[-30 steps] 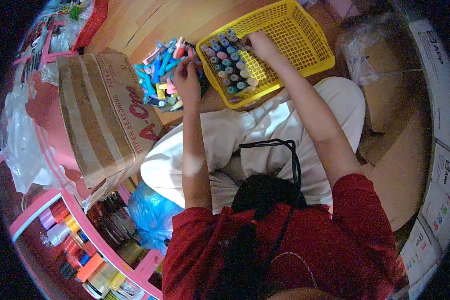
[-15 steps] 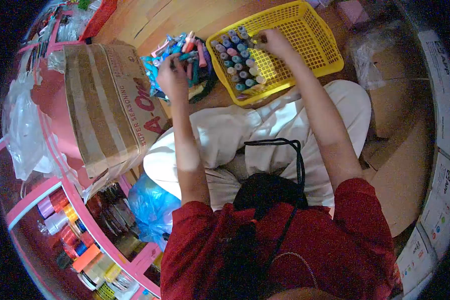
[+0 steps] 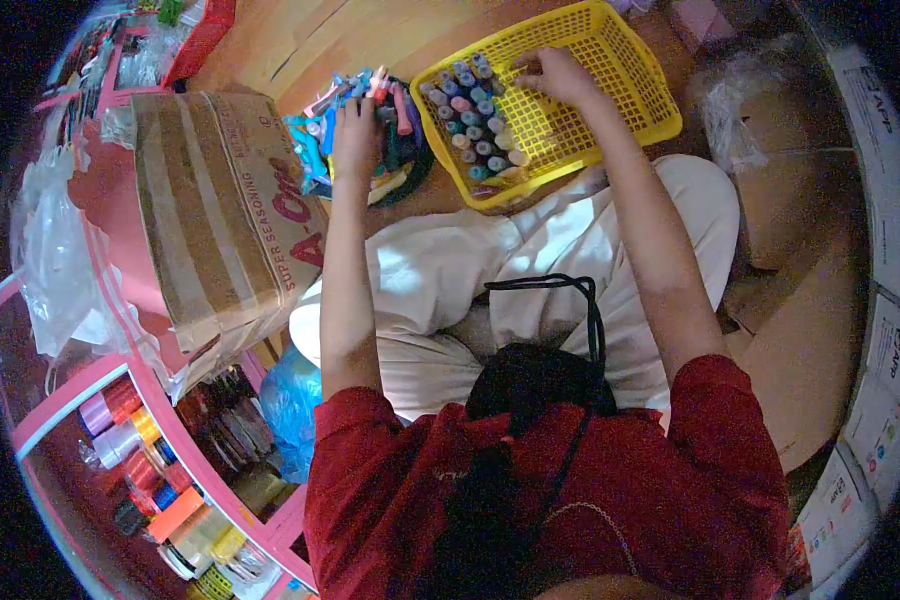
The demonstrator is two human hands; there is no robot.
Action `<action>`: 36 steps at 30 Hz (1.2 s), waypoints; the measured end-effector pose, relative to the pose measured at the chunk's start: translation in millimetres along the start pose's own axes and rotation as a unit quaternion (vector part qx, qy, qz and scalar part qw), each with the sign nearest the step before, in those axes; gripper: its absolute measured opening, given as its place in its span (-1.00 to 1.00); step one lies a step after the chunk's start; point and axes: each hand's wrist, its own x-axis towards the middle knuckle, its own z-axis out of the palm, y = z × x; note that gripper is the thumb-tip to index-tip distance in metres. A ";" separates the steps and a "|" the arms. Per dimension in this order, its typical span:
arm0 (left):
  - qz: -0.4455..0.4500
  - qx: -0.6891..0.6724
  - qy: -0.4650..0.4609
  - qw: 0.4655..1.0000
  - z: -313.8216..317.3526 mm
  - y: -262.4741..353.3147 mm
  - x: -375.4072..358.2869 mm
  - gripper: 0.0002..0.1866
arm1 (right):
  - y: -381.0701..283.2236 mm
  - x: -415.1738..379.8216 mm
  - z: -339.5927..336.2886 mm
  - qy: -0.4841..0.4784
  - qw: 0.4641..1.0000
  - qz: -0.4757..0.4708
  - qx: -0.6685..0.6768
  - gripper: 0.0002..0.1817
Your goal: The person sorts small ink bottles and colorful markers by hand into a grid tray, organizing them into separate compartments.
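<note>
opening on the far left with a clear plastic bag (image 3: 45,270), bunched above a pink shelf (image 3: 160,415) stocked with coloured spools (image 3: 140,465). across to a taped cardboard box (image 3: 230,200) in red lettering, then down to a blue plastic bag (image 3: 290,420) beside the left arm. and up to the left hand (image 3: 357,135), laid over loose pen-like tubes (image 3: 311,155) in blue, teal and pink, heaped in a dark container (image 3: 422,165); grip hidden from above, so cannot tell if pinching one. next, to the yellow basket (image 3: 620,100), packed at its left end with upright tubes (image 3: 473,105). just beside those, over the basket, to the right hand (image 3: 560,80), with grip slightly spread. finishing far right at white cartons (image 3: 870,420).
</note>
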 end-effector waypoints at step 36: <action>-0.063 -0.387 0.124 0.912 -62.3 97.3 1.6 -0.85 | -16.2 -8.5 12.9 0.015 0.993 -0.055 -0.100 -0.83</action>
